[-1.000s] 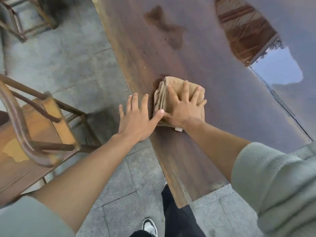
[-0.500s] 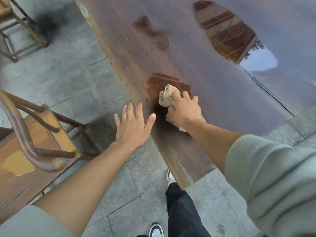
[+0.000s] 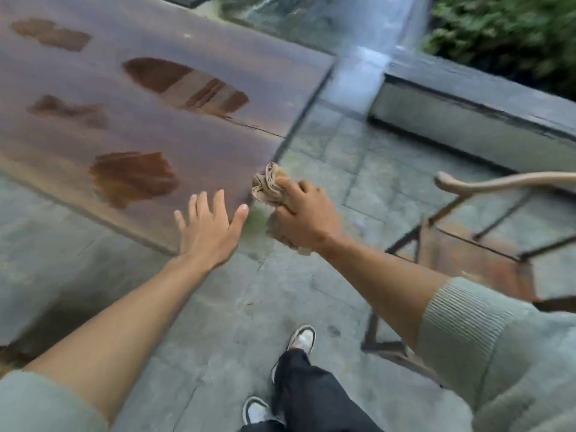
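Observation:
A crumpled tan cloth point(image 3: 268, 186) is bunched in my right hand point(image 3: 304, 215), whose fingers are curled round it. The hand and cloth are off the near corner of the dark wooden table point(image 3: 199, 42), over the stone floor. My left hand point(image 3: 209, 229) is spread flat with straight fingers over the table's near corner. Several wet patches point(image 3: 134, 177) show on the tabletop. The frame is motion-blurred.
A wooden chair with a curved armrest point(image 3: 486, 244) stands to the right of my right arm. A low stone ledge point(image 3: 467, 104) and green shrubs point(image 3: 505, 32) lie beyond. Grey paving point(image 3: 218, 307) is underfoot, with my legs and shoes point(image 3: 300, 339) below.
The view swung round the table corner. My right hand went from pressing the folded cloth flat to bunching it up and lifting it off the table past the corner. The left hand stayed spread.

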Available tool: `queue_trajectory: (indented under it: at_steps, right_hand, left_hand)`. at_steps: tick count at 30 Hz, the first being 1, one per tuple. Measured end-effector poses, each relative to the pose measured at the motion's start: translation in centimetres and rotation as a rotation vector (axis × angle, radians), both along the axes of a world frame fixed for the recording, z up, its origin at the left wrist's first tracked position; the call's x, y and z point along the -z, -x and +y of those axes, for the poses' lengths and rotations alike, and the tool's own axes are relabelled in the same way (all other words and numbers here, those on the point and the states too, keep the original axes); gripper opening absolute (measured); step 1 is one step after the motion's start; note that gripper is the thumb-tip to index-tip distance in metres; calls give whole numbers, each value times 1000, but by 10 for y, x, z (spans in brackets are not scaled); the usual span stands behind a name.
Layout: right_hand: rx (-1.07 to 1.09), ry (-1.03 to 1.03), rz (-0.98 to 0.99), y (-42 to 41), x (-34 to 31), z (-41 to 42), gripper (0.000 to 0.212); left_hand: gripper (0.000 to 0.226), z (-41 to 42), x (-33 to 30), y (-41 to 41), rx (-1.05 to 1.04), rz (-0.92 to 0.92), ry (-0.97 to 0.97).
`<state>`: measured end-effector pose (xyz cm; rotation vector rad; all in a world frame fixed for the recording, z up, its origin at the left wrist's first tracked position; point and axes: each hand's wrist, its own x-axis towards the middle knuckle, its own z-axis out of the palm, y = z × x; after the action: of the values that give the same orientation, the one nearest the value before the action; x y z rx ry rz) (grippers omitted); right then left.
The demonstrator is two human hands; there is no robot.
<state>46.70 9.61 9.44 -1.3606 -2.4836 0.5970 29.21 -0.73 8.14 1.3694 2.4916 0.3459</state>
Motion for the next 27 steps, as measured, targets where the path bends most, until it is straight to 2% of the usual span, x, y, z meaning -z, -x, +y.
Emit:
queue_trajectory:
  at_steps: [8, 12, 15, 19, 22, 25, 27]
  right_hand:
    - [369, 34, -118, -289, 2, -43, 55]
    - [423, 127, -214, -416, 32, -70, 56]
    - [450, 162, -215, -482, 62, -86, 57]
    - [390, 199, -205, -520, 102, -94, 55]
    - [218, 165, -209, -508, 123, -82, 57]
    - [45, 79, -361, -487, 150, -67, 59]
    - [-33, 55, -507, -482, 168, -61, 73]
  left_hand:
    - [78, 30, 12, -226, 395, -75, 22]
    - [83, 24, 43, -318, 513, -102, 74]
    - [79, 18, 64, -377, 535, -124, 166]
    - [59, 2, 101, -440, 457, -185, 258]
    - [44, -3, 137, -462, 345, -345, 265]
    - [30, 4, 177, -483, 242, -539, 248]
    - [28, 13, 202, -500, 60, -699, 222]
